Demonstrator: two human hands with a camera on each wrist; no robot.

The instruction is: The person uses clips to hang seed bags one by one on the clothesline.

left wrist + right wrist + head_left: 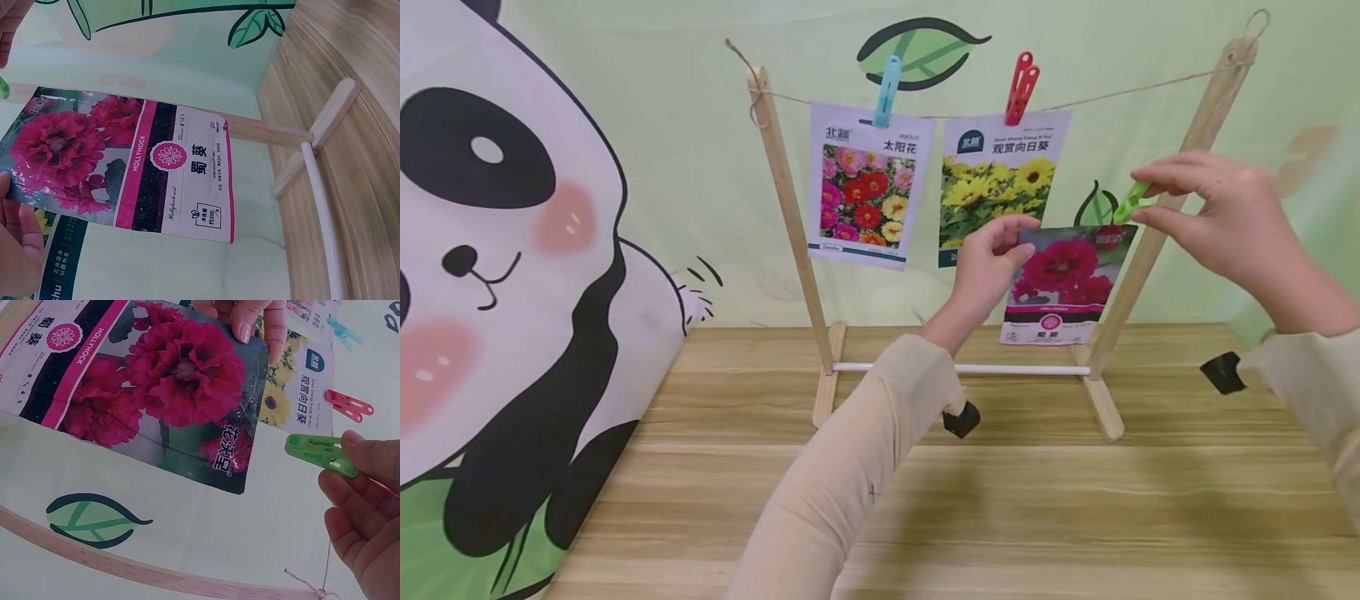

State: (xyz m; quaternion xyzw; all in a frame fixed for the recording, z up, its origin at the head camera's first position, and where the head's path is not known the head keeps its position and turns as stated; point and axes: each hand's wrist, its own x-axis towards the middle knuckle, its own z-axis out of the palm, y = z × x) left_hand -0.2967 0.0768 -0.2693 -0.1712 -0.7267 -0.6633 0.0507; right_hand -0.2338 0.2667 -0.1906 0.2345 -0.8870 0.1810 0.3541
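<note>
My left hand [996, 250] pinches the top left corner of a hollyhock seed packet [1063, 283] with red flowers and holds it in the air in front of a wooden stand [790, 217]. The same packet [125, 165] fills the left wrist view and shows as the packet [150, 387] in the right wrist view. My right hand [1213, 212] pinches a green clothespin [1131, 202] just above the packet's top right corner; the clothespin [320, 453] is apart from the packet. A twine line [1120, 90] runs overhead.
Two seed packets hang on the twine: a mixed-flower packet [867, 185] under a blue clothespin [887, 90] and a sunflower packet [1000, 179] under a red clothespin [1021, 87]. The stand rests on a wooden table [1000, 500]. A panda cloth [497, 292] stands at left.
</note>
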